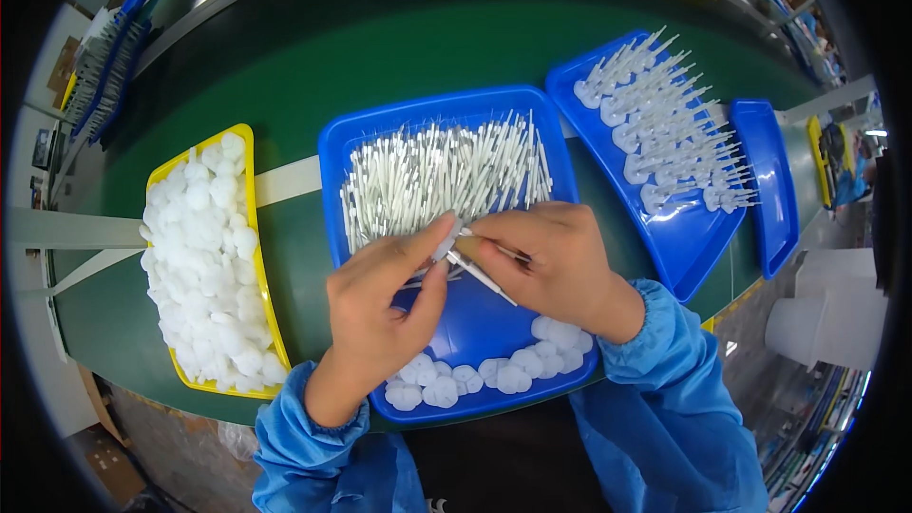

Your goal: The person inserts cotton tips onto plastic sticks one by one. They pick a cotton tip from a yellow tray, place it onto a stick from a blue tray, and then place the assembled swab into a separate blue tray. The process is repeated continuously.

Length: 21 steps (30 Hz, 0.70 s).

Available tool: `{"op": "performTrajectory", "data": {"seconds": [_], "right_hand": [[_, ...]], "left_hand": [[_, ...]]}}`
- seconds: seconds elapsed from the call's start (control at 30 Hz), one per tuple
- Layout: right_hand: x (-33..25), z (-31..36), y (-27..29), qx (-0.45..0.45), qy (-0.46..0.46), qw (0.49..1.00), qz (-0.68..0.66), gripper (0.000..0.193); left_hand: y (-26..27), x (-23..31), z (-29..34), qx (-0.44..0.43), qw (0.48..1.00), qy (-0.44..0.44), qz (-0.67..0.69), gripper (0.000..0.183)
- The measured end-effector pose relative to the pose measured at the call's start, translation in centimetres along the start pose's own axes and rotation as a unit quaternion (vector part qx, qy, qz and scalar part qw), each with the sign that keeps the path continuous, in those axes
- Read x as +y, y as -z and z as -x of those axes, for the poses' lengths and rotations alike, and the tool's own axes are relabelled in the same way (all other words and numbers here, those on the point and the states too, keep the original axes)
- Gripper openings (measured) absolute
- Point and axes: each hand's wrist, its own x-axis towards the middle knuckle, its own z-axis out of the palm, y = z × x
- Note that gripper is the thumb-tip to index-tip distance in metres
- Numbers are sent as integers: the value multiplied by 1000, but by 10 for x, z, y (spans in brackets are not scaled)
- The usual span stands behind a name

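My left hand [382,296] pinches a small whitish disc [446,241] between thumb and fingertips. At its edge, my right hand [556,258] closes thumb and fingers on a thin white stick [486,282] that slants down to the right. Disc and stick meet between the hands; how they join is hidden by the fingers. Below the hands lies a blue tray [465,328]. Many white sticks [442,176] with grey parts fill its far half. Along its near edge runs a curved row of white, round-lobed discs [513,378].
To the left, a yellow tray [251,166] holds a heap of white discs [204,266]. A second blue tray [679,256] at the right carries rows of discs with sticks [655,123]. Beyond it is a narrow blue tray [771,190]. All rest on a green surface [285,76].
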Motion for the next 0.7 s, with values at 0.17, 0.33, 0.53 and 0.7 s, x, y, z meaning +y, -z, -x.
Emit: {"op": "performTrajectory", "data": {"seconds": [0.17, 0.33, 0.53, 0.7], "right_hand": [[0, -1, 4, 10, 66, 994, 82, 20], [4, -6, 18, 22, 107, 991, 74, 46], [-2, -3, 13, -8, 179, 978, 108, 51], [-7, -3, 16, -34, 199, 968, 148, 49]], "left_hand": [[-2, -7, -1, -11, 965, 164, 204, 46], [7, -3, -6, 29, 990, 67, 121, 46], [7, -1, -8, 31, 998, -38, 26, 52], [8, -2, -10, 33, 997, -66, 7, 54]]}}
